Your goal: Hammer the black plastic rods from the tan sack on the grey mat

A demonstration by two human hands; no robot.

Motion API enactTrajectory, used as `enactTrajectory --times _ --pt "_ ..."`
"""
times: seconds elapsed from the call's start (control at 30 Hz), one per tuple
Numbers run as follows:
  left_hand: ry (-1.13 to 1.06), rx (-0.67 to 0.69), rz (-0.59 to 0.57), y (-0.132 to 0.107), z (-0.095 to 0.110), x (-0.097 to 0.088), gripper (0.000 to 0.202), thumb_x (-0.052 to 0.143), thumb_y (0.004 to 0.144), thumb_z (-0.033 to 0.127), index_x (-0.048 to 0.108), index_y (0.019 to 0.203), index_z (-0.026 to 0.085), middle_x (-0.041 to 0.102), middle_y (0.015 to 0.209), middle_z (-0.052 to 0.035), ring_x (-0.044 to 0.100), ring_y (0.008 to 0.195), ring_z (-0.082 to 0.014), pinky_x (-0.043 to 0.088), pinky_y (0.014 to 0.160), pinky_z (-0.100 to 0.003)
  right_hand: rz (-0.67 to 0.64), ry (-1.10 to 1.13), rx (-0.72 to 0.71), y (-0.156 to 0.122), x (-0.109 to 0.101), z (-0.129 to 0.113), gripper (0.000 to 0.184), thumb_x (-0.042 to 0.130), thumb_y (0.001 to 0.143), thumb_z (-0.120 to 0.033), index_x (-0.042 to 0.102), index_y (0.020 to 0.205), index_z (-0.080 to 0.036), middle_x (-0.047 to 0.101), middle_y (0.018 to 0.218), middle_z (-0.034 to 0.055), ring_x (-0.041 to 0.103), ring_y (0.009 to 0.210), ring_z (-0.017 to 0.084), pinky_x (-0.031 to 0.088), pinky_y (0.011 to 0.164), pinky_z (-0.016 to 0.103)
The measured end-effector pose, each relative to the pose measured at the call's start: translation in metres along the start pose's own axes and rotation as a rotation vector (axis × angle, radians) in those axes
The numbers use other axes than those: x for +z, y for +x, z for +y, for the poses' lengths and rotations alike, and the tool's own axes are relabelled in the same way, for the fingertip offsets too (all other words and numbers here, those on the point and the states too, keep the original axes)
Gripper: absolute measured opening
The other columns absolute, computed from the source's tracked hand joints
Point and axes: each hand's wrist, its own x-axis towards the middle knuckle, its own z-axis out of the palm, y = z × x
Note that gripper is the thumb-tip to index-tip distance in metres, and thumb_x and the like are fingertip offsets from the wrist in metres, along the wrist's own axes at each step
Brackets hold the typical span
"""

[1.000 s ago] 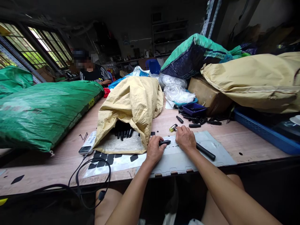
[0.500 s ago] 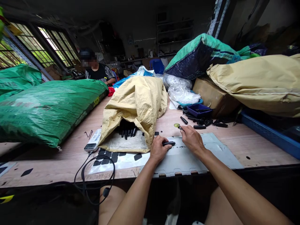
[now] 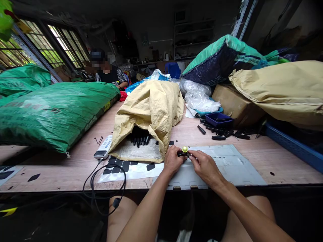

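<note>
My left hand is closed round a small black part over a grey sheet at the table's near edge. Right beside it, my right hand grips a small tool with a yellow-green cap, its cap touching the black part. The two hands meet at the middle of the sheet. An open tan sack lies just behind my left hand, with several black parts showing in its mouth.
A green sack fills the table's left. A white device with a black cable lies by black stickers. Loose black parts, a blue tray, a cardboard box and more sacks crowd the right. A person sits at the far left.
My right hand picked up the yellow-capped tool from the table and brought it left to the black part in my left hand. The camera view shifted slightly.
</note>
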Motion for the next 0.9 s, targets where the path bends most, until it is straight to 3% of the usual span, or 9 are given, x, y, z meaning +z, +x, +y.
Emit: enactTrajectory --times 0.17,0.3,0.5,0.67,0.9 --pt "-0.018 0.019 0.008 0.000 -0.002 0.001 0.017 0.084 0.072 0.016 0.072 0.083 0.020 0.062 0.089 -0.0006 0.056 0.092 -0.0186 0.043 0.084 -0.031 0.066 0.026 0.028 -0.001 -0.007 0.001 0.033 0.048 0.096 -0.026 0.071 0.120 -0.022 0.075 0.115 0.0096 0.069 0.105 0.023 0.052 0.093 0.035" --pt "-0.021 0.016 0.008 0.000 -0.004 0.002 0.017 0.084 0.072 0.016 0.072 0.084 0.019 0.062 0.089 -0.0008 0.055 0.091 -0.0181 0.042 0.082 -0.030 0.021 -0.011 0.071 -0.002 -0.008 0.005 0.033 0.048 0.095 -0.025 0.072 0.117 -0.022 0.075 0.113 0.0092 0.068 0.102 0.023 0.052 0.093 0.036" --pt "-0.006 0.051 0.008 0.000 -0.006 0.003 0.018 0.084 0.073 0.018 0.072 0.085 0.019 0.061 0.088 -0.0007 0.054 0.090 -0.0182 0.041 0.081 -0.030 0.108 -0.181 0.145 0.031 -0.013 0.027 0.032 0.052 0.095 -0.025 0.071 0.121 -0.023 0.072 0.115 0.0082 0.066 0.101 0.022 0.049 0.084 0.031" --pt "0.020 0.066 0.014 -0.001 -0.006 0.003 0.017 0.083 0.074 0.019 0.071 0.086 0.019 0.061 0.088 -0.0010 0.054 0.090 -0.0186 0.042 0.082 -0.031 0.011 -0.428 0.274 0.055 0.001 0.049 0.032 0.054 0.095 -0.022 0.070 0.122 -0.024 0.069 0.115 0.0069 0.062 0.103 0.021 0.043 0.079 0.030" --pt "0.110 0.103 -0.009 -0.004 -0.002 0.001 0.018 0.083 0.077 0.026 0.070 0.088 0.021 0.060 0.093 -0.0028 0.054 0.095 -0.0211 0.043 0.087 -0.033 0.044 -0.629 0.197 0.051 0.022 0.051 0.029 0.047 0.100 -0.023 0.066 0.121 -0.019 0.065 0.110 0.0111 0.056 0.101 0.024 0.038 0.077 0.033"
